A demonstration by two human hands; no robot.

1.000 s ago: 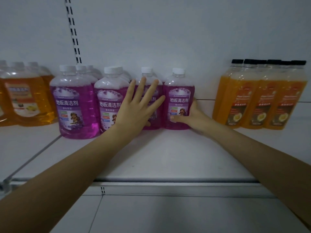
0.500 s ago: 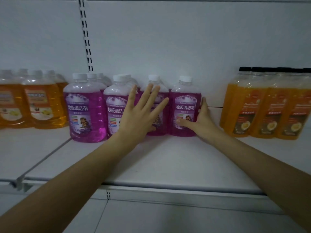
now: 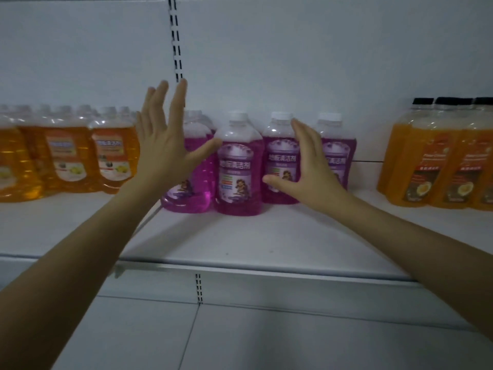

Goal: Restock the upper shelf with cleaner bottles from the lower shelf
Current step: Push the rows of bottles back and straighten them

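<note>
**Both hands lifted off the purple cleaner bottles**

Half a second ago the left palm lay flat against the purple bottles and the right hand cupped the side of the rightmost one. Now both hands are pulled back from the row, and the view has swung so the amber bottles at the left fill more of the picture.

The purple cleaner bottles stand upright in a tight group on the white shelf, near its back panel, between a block of amber cleaner bottles on the left and orange bottles with black caps on the right. Each purple bottle has a white cap, a clear shoulder above the liquid line and a purple label with white Chinese characters and a small cartoon figure. Four stand across the front; more seem to sit behind the leftmost, though blur makes the count unsure.

The left hand is raised in front of the leftmost purple bottle, fingers straight and pointing up, thumb spread wide toward the second bottle; its grip is fully open and holds nothing. The right hand hovers before the third and fourth bottles, palm turned leftward, fingers loosely extended, thumb low; that grip is also open and empty. Whether its fingertips brush a bottle cannot be told.
</note>
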